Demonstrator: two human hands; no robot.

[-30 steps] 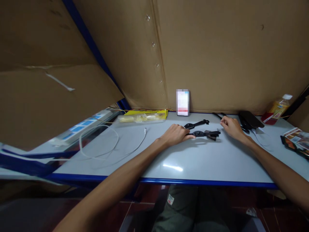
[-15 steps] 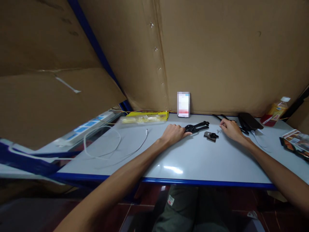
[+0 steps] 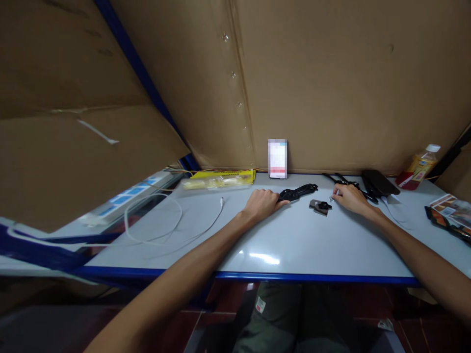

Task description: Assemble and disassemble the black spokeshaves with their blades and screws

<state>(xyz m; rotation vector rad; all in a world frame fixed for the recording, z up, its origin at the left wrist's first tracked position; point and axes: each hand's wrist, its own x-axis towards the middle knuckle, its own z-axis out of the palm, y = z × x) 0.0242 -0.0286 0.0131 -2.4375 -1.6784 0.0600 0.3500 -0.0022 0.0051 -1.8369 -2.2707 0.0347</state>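
Note:
My left hand (image 3: 262, 204) is closed round one end of a black plier-like hand tool (image 3: 297, 192). The tool lies low over the table, its two long arms close together and pointing right. My right hand (image 3: 349, 197) is bent down with thumb and fingers pinched at some tiny silvery screws (image 3: 330, 199); the fingertips partly cover them, and their exact number is hard to tell. Between the hands lie flat dark metal plates (image 3: 319, 210) with a small black part (image 3: 325, 205) on top.
Behind my right hand lie another black plier-like tool (image 3: 340, 179) and a dark case (image 3: 380, 182). A bottle (image 3: 423, 166) and packaging (image 3: 451, 211) are at right. A phone (image 3: 277, 159) leans on the cardboard wall (image 3: 331, 88). At left are a yellow package (image 3: 221, 180), white cable (image 3: 127, 220) and power strip (image 3: 128, 196).
My right hand has moved slightly left and down, its fingertips reaching the small screws. The arms of the tool in my left hand have come closer together. The view has shifted a little.

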